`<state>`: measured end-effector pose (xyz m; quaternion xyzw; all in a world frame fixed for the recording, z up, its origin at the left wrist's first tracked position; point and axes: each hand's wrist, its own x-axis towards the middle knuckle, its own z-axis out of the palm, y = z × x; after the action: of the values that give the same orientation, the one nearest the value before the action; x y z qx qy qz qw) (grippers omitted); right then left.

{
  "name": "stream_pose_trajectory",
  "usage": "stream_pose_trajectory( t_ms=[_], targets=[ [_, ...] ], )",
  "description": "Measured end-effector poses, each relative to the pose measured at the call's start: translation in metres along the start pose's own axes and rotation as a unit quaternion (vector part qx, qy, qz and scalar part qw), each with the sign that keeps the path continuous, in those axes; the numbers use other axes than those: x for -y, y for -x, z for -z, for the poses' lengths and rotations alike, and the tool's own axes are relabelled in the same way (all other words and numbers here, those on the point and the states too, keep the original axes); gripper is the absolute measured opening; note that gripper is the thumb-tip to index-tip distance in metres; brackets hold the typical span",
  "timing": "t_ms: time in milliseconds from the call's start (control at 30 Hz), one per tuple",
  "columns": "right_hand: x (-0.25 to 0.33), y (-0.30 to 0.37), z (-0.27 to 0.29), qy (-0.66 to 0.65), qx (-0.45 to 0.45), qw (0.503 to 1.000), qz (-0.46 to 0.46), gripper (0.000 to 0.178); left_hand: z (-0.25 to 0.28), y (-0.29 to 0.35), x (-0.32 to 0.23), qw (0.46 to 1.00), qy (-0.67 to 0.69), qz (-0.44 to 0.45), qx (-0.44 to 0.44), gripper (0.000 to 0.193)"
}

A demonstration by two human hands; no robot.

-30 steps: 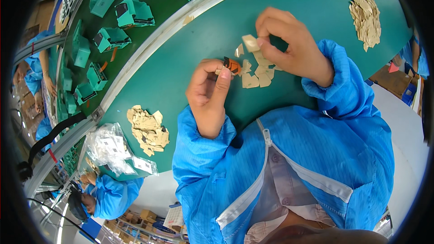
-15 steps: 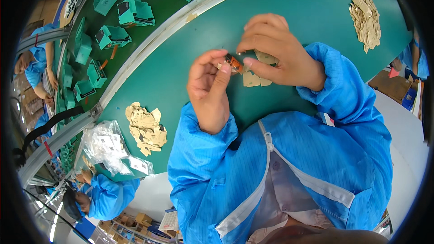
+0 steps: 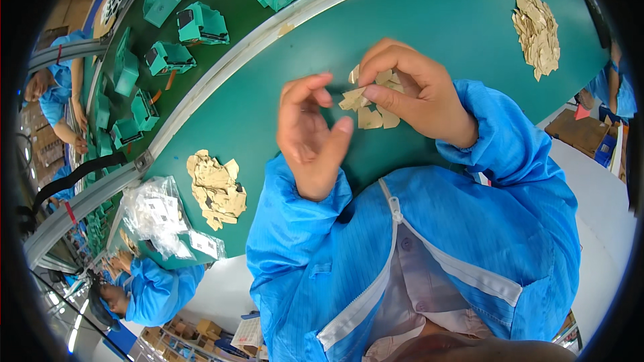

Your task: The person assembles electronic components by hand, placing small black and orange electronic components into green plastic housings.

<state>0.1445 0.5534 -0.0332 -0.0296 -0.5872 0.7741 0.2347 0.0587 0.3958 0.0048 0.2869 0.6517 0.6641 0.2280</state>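
Observation:
My right hand (image 3: 419,90) has thumb and index finger pinched on a thin flat tan piece (image 3: 352,100). More flat tan pieces (image 3: 377,118) lie on the green tabletop (image 3: 268,87), just under and beside those fingertips. To the left, my left hand (image 3: 310,127) is raised over the table with palm turned up, its fingers curled loosely and apart from the thumb. Nothing shows between its fingers.
Tan pieces also form a heap (image 3: 218,189) at the left and a heap (image 3: 537,31) at the far right. Clear plastic bags (image 3: 157,216) lie near the left edge. Beyond a pale rail (image 3: 221,64), green plastic housings (image 3: 201,23) stand on a dark green surface. Co-workers sit at left.
The small orange and black part that was in my left fingers no longer shows, and those fingers have spread. My right fingers have closed on a tan piece.

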Motion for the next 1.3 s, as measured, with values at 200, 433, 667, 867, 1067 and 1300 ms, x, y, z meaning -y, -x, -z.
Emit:
stream_pose_trajectory(
  t_ms=[200,433,667,867,1067,1300],
  targets=[
    [-0.002,0.002,0.004,-0.016,0.061,0.998,0.009,0.012,-0.003,-0.002,0.001,0.994,-0.088,-0.062,-0.017,0.032],
    [0.008,-0.002,0.009,-0.1,0.106,0.989,-0.039,0.012,0.003,0.001,-0.005,0.991,-0.108,-0.072,-0.043,0.015],
    [0.008,-0.001,0.008,-0.202,0.127,0.961,-0.141,0.013,0.007,0.0,-0.009,0.964,-0.24,-0.116,-0.018,0.015],
    [0.017,-0.004,0.01,-0.28,0.122,0.918,-0.252,0.015,0.005,-0.005,-0.008,0.933,-0.286,-0.219,-0.017,0.012],
    [0.013,-0.004,0.014,-0.156,0.037,0.977,-0.14,0.017,0.011,0.0,-0.013,0.909,-0.335,-0.245,0.043,0.016],
    [0.027,-0.006,0.018,0.033,0.146,0.988,-0.025,0.01,0.011,0.002,-0.012,0.891,-0.385,-0.236,0.037,0.02]
  ],
)
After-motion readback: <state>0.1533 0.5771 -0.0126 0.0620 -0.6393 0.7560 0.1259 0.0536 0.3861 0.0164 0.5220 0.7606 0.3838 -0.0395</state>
